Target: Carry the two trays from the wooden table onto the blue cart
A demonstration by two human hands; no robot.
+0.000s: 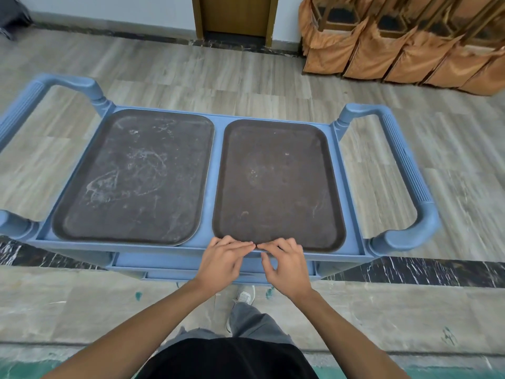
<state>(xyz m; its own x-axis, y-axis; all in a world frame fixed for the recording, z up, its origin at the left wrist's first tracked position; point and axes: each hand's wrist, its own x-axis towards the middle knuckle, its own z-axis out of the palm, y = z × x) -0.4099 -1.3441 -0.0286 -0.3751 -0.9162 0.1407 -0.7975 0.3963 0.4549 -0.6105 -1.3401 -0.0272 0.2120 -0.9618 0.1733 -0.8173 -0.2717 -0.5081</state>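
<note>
Two dark brown trays lie flat side by side on the top shelf of the blue cart (pixel 217 149). The left tray (pixel 136 176) is scratched and whitish in places. The right tray (pixel 278 184) sits slightly nearer to me. My left hand (pixel 224 261) and my right hand (pixel 284 265) rest together at the near rim of the right tray, fingertips touching its edge and meeting in the middle. Whether the fingers pinch the rim or only touch it is unclear. The wooden table is out of view.
The cart has a blue handle on the left (pixel 24 105) and one on the right (pixel 407 170), and a lower shelf under my hands. Covered chairs (pixel 404 42) stand stacked at the back right, a wooden door (pixel 236 15) at the back. My leg and shoe (pixel 244 296) are below the cart.
</note>
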